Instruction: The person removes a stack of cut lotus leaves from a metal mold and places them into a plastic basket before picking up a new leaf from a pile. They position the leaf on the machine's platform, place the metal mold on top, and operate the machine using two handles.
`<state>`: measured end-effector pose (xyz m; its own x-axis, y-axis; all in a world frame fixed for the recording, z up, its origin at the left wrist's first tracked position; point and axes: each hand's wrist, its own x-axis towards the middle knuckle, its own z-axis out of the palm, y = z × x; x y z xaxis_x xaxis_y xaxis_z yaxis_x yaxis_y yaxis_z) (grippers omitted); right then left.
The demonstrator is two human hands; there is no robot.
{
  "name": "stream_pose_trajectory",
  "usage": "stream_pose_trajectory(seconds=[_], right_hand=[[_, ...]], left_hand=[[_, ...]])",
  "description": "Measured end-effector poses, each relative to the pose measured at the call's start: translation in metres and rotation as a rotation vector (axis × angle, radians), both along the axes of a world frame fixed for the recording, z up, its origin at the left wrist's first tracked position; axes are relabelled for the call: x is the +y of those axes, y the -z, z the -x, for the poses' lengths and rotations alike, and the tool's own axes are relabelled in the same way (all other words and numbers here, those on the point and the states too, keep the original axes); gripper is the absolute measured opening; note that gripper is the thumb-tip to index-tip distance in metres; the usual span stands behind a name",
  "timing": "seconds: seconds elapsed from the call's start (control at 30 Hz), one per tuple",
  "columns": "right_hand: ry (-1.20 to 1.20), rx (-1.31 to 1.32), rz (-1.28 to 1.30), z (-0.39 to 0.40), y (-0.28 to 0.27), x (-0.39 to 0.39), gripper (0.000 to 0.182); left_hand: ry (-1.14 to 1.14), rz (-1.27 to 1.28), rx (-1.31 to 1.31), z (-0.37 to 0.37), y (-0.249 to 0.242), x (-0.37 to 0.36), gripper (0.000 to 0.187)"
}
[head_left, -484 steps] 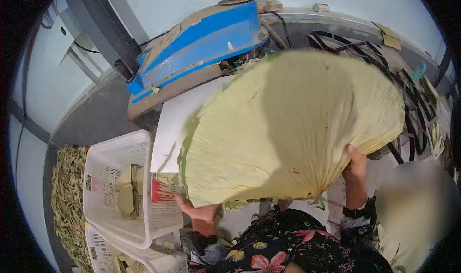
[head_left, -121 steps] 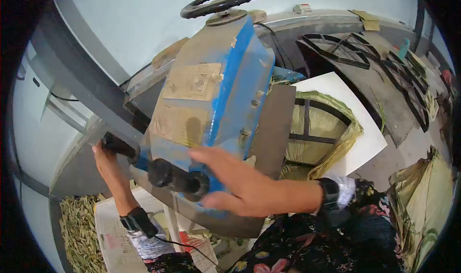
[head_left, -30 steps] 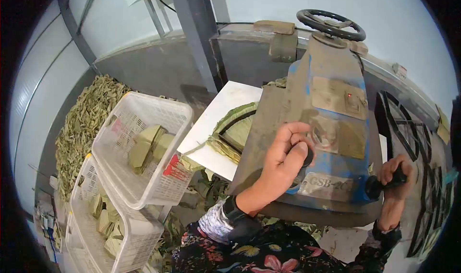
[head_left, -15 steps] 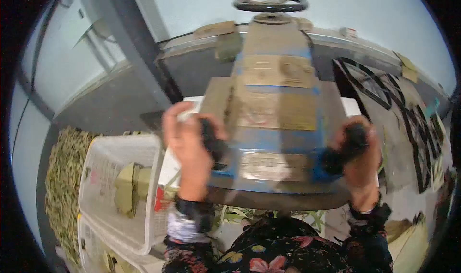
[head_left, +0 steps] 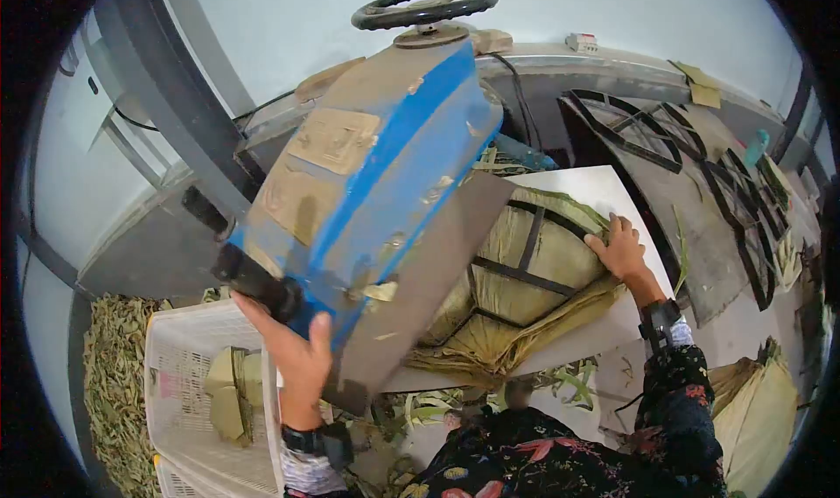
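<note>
The blue swing arm of a cutting press [head_left: 350, 200] is turned to the left, its grey plate partly covering a white board [head_left: 595, 183]. My left hand [head_left: 293, 349] lies against the arm's front end, just below a black handle [head_left: 262, 279], thumb and fingers apart. On the board, a black metal cutting die [head_left: 525, 279] rests on a stack of flattened dry green leaves [head_left: 503, 310]. My right hand [head_left: 623, 251] touches the right edge of the leaves beside the die, its fingers spread. The stack's left part is hidden under the plate.
A white plastic crate [head_left: 210, 323] with cut leaf pieces [head_left: 229, 402] stands at left, beside a heap of leaf scraps [head_left: 114, 384]. Several other black dies [head_left: 630, 130] lie on a board at right. A leaf bundle [head_left: 757, 419] is at lower right.
The press arm has swung left, uncovering the die and leaves. My right hand has let go of its handle and moved to the leaves. My left hand's grip has opened against the arm.
</note>
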<state>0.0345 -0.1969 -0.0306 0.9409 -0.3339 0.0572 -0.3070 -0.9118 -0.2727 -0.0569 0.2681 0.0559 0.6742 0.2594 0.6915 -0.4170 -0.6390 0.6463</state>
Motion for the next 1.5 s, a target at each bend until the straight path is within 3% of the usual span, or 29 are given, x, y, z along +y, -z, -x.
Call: stream_pose_trajectory(seconds=[0.07,0.1,0.17,0.2,0.23,0.27,0.3,0.33,0.37,0.43,0.57,0.63,0.7,0.73,0.8,0.87,0.93,1.0,1.03,1.13,1.2,1.23,1.27,1.33,1.37,1.43,1.5], right_hand=[[-0.028,-0.009,0.018,-0.002,0.001,0.002,0.084],[-0.042,-0.018,-0.002,-0.005,0.003,0.003,0.084],[-0.058,-0.029,-0.022,-0.007,0.005,0.002,0.084],[-0.064,-0.057,-0.031,-0.008,0.006,-0.001,0.078],[-0.072,-0.085,-0.039,-0.01,0.005,-0.004,0.073],[-0.08,-0.086,-0.037,-0.012,0.003,-0.008,0.073],[-0.151,-0.078,-0.231,-0.012,-0.002,-0.012,0.067],[-0.223,-0.068,-0.425,-0.013,-0.007,-0.015,0.06],[-0.236,-0.067,-0.423,-0.017,-0.01,-0.021,0.06],[-0.162,0.056,-0.883,-0.025,-0.016,-0.031,0.044],[-0.296,-0.057,-1.066,-0.005,-0.097,0.017,0.036],[-0.459,-0.249,-1.098,0.016,-0.127,0.047,0.029],[-0.927,-0.291,-0.292,0.033,-0.125,0.058,0.03],[-1.209,-0.491,-0.279,0.042,-0.111,0.078,0.022],[-1.679,-0.289,-0.337,0.073,-0.102,0.122,0.032],[-1.946,-0.096,-0.184,0.103,-0.071,0.15,0.04],[-1.969,-0.093,-0.275,0.11,-0.042,0.162,0.038],[-1.989,-0.089,-0.356,0.101,-0.037,0.159,0.036],[-1.878,-0.157,-0.355,0.085,-0.045,0.15,0.039],[-1.449,-0.423,-0.245,0.031,-0.023,0.118,0.046],[-1.041,-0.372,-0.137,0.017,-0.021,0.108,0.045],[-1.043,-0.369,-0.135,0.011,-0.018,0.106,0.045],[-1.012,-0.395,-0.059,0.005,-0.014,0.107,0.043],[-0.965,-0.423,0.019,-0.004,-0.002,0.112,0.041],[-1.019,-0.426,0.131,-0.007,0.005,0.115,0.038],[-1.055,-0.424,0.255,-0.01,0.012,0.116,0.035],[-1.063,-0.324,0.307,-0.01,0.015,0.12,0.028]], left_hand=[[-0.206,-0.31,0.175,-0.002,-0.006,0.015,0.098],[-0.302,-0.564,0.152,0.004,-0.009,0.003,0.081],[0.089,-0.791,0.217,0.015,0.016,-0.024,0.062],[0.111,-0.945,0.689,0.002,0.056,-0.046,0.052],[0.328,-1.119,0.327,0.027,0.041,-0.074,0.059],[0.413,-0.995,0.251,0.034,0.06,-0.088,0.061],[0.494,-0.869,0.179,0.034,0.077,-0.099,0.063],[0.484,-0.865,0.185,0.032,0.091,-0.104,0.063],[0.492,-0.819,0.137,0.028,0.1,-0.11,0.063],[0.489,-0.778,0.09,0.026,0.108,-0.111,0.063],[0.47,-0.754,0.179,0.024,0.11,-0.11,0.07],[0.469,-0.67,0.279,0.022,0.099,-0.101,0.066],[0.415,-0.646,0.347,0.043,0.073,-0.085,0.067],[0.377,-0.622,0.406,0.054,0.062,-0.073,0.068],[0.317,-0.748,0.467,0.091,0.061,-0.044,0.073],[0.197,-0.648,0.719,0.151,0.083,-0.013,0.068],[-0.026,-0.658,0.734,0.216,0.11,0.008,0.062],[-0.06,-0.417,1.426,0.32,0.222,0.058,0.054],[-0.066,-0.417,1.427,0.32,0.219,0.055,0.054],[0.274,-0.236,1.602,0.288,0.18,0.031,0.051],[0.508,-0.093,1.692,0.249,0.148,-0.004,0.049],[0.627,-0.015,1.735,0.226,0.131,-0.023,0.048],[0.563,-0.692,1.377,0.169,0.101,-0.05,0.047],[0.279,-0.743,0.658,0.091,0.073,-0.08,0.044],[0.254,-0.756,0.478,0.052,0.057,-0.089,0.044],[0.206,-0.939,0.155,-0.018,0.059,-0.097,0.047],[0.255,-1.017,0.148,-0.051,0.074,-0.101,0.048]])
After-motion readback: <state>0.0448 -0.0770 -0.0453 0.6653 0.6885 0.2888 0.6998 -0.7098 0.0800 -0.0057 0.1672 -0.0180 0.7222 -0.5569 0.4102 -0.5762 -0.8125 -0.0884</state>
